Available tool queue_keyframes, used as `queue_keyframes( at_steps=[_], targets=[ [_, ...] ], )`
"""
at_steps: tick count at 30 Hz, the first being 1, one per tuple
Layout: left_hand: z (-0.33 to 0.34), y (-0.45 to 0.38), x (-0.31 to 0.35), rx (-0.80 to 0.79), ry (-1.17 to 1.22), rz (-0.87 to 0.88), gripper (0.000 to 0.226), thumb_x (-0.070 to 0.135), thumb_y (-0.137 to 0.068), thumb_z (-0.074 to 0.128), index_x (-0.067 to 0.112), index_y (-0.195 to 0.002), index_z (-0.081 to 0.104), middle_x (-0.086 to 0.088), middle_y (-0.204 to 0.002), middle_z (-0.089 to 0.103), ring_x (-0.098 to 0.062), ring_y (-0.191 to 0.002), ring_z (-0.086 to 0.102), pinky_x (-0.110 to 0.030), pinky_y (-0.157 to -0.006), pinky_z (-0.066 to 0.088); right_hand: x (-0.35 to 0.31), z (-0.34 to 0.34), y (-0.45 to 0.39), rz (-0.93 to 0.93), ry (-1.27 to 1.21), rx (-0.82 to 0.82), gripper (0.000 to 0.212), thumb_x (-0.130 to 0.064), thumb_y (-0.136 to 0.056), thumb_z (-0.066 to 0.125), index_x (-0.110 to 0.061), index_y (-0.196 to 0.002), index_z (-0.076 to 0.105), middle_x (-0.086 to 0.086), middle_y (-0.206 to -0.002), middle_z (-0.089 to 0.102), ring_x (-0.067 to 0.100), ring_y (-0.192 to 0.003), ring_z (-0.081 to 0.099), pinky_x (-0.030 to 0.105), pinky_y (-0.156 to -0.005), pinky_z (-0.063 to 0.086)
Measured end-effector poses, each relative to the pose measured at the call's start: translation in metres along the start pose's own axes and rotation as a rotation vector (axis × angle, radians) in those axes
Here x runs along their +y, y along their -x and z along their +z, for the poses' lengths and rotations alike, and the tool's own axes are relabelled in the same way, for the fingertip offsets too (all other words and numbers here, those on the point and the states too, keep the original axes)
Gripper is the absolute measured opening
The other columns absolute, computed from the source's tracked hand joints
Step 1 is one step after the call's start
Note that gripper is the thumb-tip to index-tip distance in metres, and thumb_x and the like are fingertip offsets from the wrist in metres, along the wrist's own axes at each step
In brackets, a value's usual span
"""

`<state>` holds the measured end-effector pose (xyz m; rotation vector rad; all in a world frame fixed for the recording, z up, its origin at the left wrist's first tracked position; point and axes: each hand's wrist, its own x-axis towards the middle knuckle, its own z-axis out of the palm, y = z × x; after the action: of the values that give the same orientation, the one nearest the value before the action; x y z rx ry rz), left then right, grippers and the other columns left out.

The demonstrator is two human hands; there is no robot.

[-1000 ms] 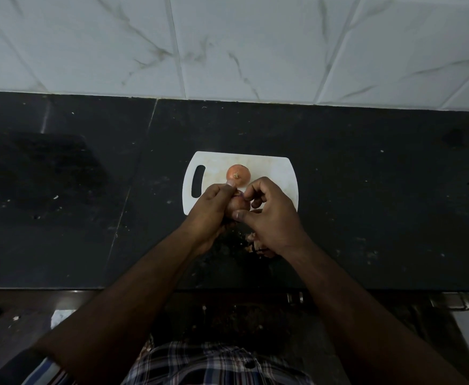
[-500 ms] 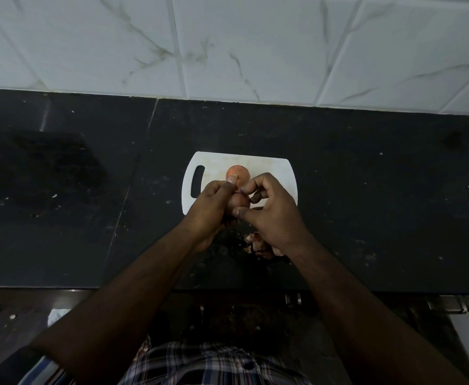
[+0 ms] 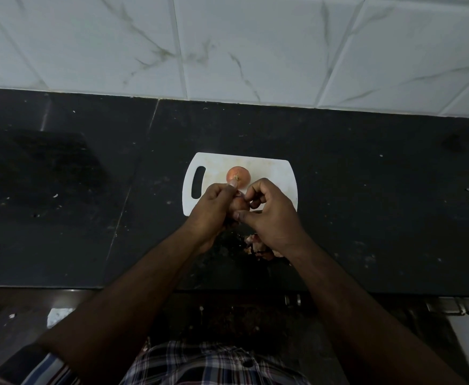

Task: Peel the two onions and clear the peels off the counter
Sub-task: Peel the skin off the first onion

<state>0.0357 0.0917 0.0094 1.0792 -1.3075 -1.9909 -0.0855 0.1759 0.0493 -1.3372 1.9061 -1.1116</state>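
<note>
Nearest the camera, at the bottom edge of the head view, a plaid checked shirt (image 3: pixel 213 365) is visible, with both bare forearms extending forward from it over the front lip of the black stone bench (image 3: pixel 380 218). On the bench surface just beyond that lip, a small heap of reddish-brown onion peels (image 3: pixel 258 245) lies partly hidden under the right wrist. Above the peels, the two hands meet over the near edge of the white plastic cutting board (image 3: pixel 272 169). The left hand (image 3: pixel 213 207) has its fingers curled around a small reddish onion (image 3: pixel 238 202), of which only a narrow strip shows between the hands. The right hand (image 3: pixel 269 212) also has its fingers curled, with thumb and fingertips pinching at the surface of the same onion; whether a strip of skin is lifted cannot be told. The cutting board lies flat on the bench, its slotted handle to the left. A second onion, round and orange-brown (image 3: pixel 238 177), rests on the board just beyond the left fingertips, its root end facing up. Past the board, the dark bench runs back to a wall of white marble-veined tiles (image 3: pixel 255 51).
</note>
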Motion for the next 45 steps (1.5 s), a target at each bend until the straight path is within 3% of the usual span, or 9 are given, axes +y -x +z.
queue_keyframes(
  at_steps=[5, 9, 13, 18, 22, 29, 34, 40, 45],
  targets=[
    [0.000, 0.000, -0.002, 0.018, -0.008, -0.001, 0.051, 0.049, -0.098, 0.055, 0.001, -0.116, 0.057, -0.003, -0.077, 0.066, -0.013, -0.064, 0.061, -0.032, -0.061, 0.048, -0.001, -0.002, -0.002, 0.007, 0.008, -0.032, 0.033, -0.017, -0.076, 0.082, -0.019, -0.095, 0.055, -0.009, -0.086, 0.057, 0.003, -0.078, 0.055, 0.019, -0.068, 0.046],
    [0.001, 0.000, -0.002, 0.048, -0.019, -0.010, 0.044, 0.049, -0.099, 0.056, 0.007, -0.114, 0.059, -0.010, -0.090, 0.066, -0.019, -0.074, 0.062, -0.033, -0.065, 0.051, 0.001, 0.002, 0.000, 0.011, -0.012, -0.057, 0.029, -0.012, -0.079, 0.080, -0.018, -0.088, 0.054, -0.010, -0.082, 0.059, 0.005, -0.078, 0.058, 0.020, -0.068, 0.050],
    [-0.001, 0.001, -0.002, 0.043, 0.006, -0.031, 0.043, 0.046, -0.104, 0.053, 0.005, -0.117, 0.057, -0.006, -0.084, 0.066, -0.014, -0.067, 0.062, -0.031, -0.060, 0.049, 0.000, 0.002, -0.001, -0.009, -0.060, -0.022, 0.033, -0.011, -0.075, 0.082, -0.018, -0.091, 0.053, -0.006, -0.089, 0.058, 0.001, -0.080, 0.054, 0.011, -0.061, 0.047],
    [-0.002, 0.000, -0.001, 0.027, -0.011, -0.026, 0.061, 0.053, -0.093, 0.057, -0.001, -0.121, 0.056, -0.006, -0.080, 0.064, -0.014, -0.063, 0.060, -0.030, -0.056, 0.047, 0.003, 0.004, -0.001, -0.019, -0.064, -0.008, 0.035, -0.012, -0.072, 0.084, -0.018, -0.091, 0.055, -0.005, -0.096, 0.061, 0.008, -0.086, 0.055, 0.015, -0.065, 0.046],
    [-0.002, 0.000, -0.002, 0.045, -0.024, -0.030, 0.050, 0.050, -0.100, 0.055, 0.003, -0.118, 0.057, -0.007, -0.085, 0.065, -0.014, -0.066, 0.062, -0.031, -0.059, 0.048, 0.003, 0.006, -0.001, -0.016, -0.062, 0.001, 0.033, -0.010, -0.073, 0.082, -0.015, -0.090, 0.055, -0.008, -0.090, 0.060, 0.006, -0.085, 0.054, 0.022, -0.070, 0.048],
    [-0.002, 0.003, -0.004, 0.055, -0.045, -0.026, 0.047, 0.051, -0.099, 0.056, 0.008, -0.119, 0.059, -0.018, -0.101, 0.068, -0.024, -0.082, 0.067, -0.038, -0.071, 0.054, 0.004, 0.002, -0.001, -0.019, -0.031, -0.032, 0.031, -0.012, -0.074, 0.083, -0.018, -0.086, 0.055, -0.008, -0.087, 0.057, 0.006, -0.080, 0.054, 0.016, -0.064, 0.047],
    [-0.001, 0.006, -0.006, 0.067, -0.070, -0.032, 0.042, 0.051, -0.100, 0.056, 0.011, -0.114, 0.060, -0.017, -0.104, 0.067, -0.025, -0.086, 0.066, -0.040, -0.077, 0.056, 0.003, 0.002, 0.004, -0.011, -0.035, -0.085, 0.028, -0.008, -0.077, 0.079, -0.016, -0.083, 0.053, -0.003, -0.082, 0.060, 0.020, -0.080, 0.059, 0.042, -0.072, 0.056],
    [0.001, 0.007, 0.000, 0.037, -0.044, -0.028, 0.069, 0.062, -0.089, 0.060, 0.003, -0.124, 0.058, -0.021, -0.106, 0.069, -0.025, -0.084, 0.069, -0.037, -0.071, 0.055, 0.002, 0.000, 0.003, -0.012, -0.092, -0.042, 0.033, -0.012, -0.074, 0.082, -0.024, -0.089, 0.055, -0.011, -0.093, 0.058, 0.014, -0.086, 0.058, 0.037, -0.073, 0.056],
    [0.001, 0.011, 0.001, 0.064, -0.071, -0.026, 0.062, 0.061, -0.090, 0.059, 0.007, -0.120, 0.059, -0.021, -0.109, 0.070, -0.027, -0.088, 0.069, -0.044, -0.081, 0.057, 0.003, 0.003, 0.006, -0.016, -0.080, -0.038, 0.032, -0.010, -0.075, 0.081, -0.023, -0.086, 0.055, -0.009, -0.090, 0.060, 0.014, -0.083, 0.060, 0.032, -0.070, 0.054]
  ],
)
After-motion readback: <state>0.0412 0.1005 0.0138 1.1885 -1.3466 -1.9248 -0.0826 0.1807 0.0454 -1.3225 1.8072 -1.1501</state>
